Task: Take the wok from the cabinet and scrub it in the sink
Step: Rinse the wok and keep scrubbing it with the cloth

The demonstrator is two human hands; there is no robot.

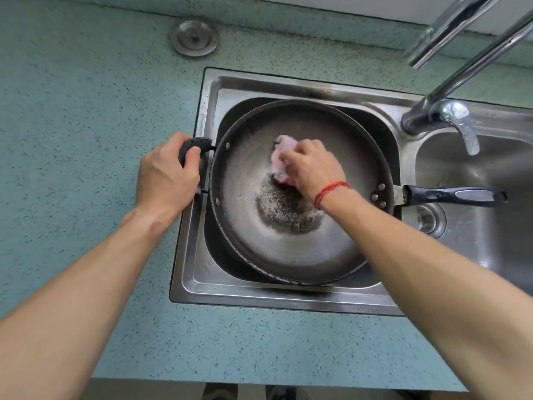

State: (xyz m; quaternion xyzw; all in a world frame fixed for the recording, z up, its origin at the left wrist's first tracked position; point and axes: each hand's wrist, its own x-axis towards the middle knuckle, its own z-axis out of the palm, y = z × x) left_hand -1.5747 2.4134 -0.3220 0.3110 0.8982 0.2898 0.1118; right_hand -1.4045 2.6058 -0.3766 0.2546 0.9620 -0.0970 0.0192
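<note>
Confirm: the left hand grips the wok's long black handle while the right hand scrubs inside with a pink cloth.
Wrong handle. The head view shows the left hand gripping the short black side handle of the dark round wok; the long black handle lies free. The right hand scrubs with the pink cloth.

One dark round metal wok (288, 255), just the one. Handles on it: two, a long straight black handle (452, 195) and a short black loop handle (199, 144). Small silver rivets (381, 186): three by the long handle, two by the loop, five showing. One pink-and-white scrubbing cloth (284, 151). Two bare hands, the left hand (165, 176) and the right hand (310, 166), with one red string bracelet (331, 192). One stainless steel sink (259, 295), two basins: left basin (215, 249), right basin (504, 174). One round drain (429, 219). One round steel strainer plug (193, 38). One curved chrome spout (464, 131), two shiny chrome tubes (450, 27). One speckled teal countertop (86, 96).
</note>
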